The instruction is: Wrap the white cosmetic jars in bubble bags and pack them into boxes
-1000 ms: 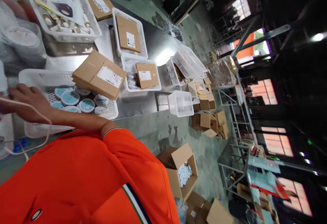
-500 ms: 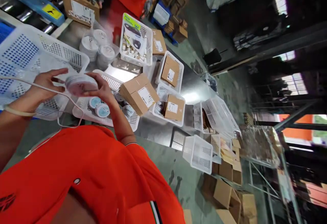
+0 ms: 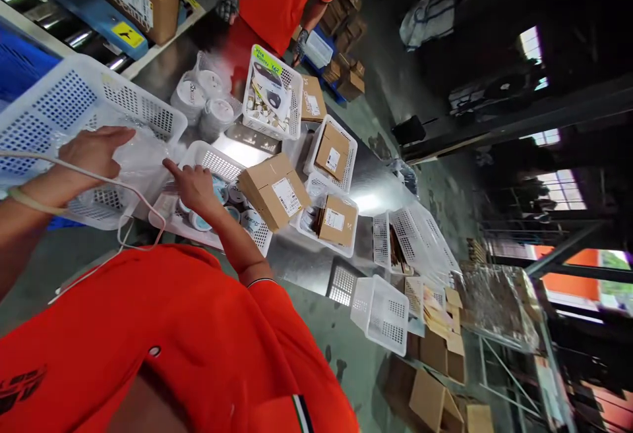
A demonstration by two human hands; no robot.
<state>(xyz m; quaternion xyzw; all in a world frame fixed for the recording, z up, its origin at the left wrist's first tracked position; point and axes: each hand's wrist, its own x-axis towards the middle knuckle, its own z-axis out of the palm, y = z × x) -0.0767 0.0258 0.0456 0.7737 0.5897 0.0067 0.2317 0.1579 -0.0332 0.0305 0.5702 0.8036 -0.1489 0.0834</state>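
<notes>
My left hand (image 3: 96,155) is over the large white perforated basket (image 3: 96,67), its fingers bent on a crumpled clear plastic bag (image 3: 143,149). Facing it, my right hand (image 3: 194,187) pinches the bag's near edge at the tip of its stretched index finger; its other fingers are curled and the thumb is hidden. Below the right hand stands a long white basket (image 3: 217,161) of round tubs with white and pale blue lids (image 3: 199,222). A thin white cable (image 3: 106,179) crosses in front of my left wrist.
Bagged round tubs (image 3: 217,113) stand behind the baskets. Flat brown cartons (image 3: 274,189) lie across the tub basket's end. More baskets of cartons (image 3: 336,219) line the metal table (image 3: 306,258). Across it stands a co-worker in orange (image 3: 271,4), near a roller conveyor (image 3: 79,37).
The stack of round discs that both hands held has left them. Now my hands are on a clear plastic bag. The co-worker's gloved hand has come off the carton at the conveyor.
</notes>
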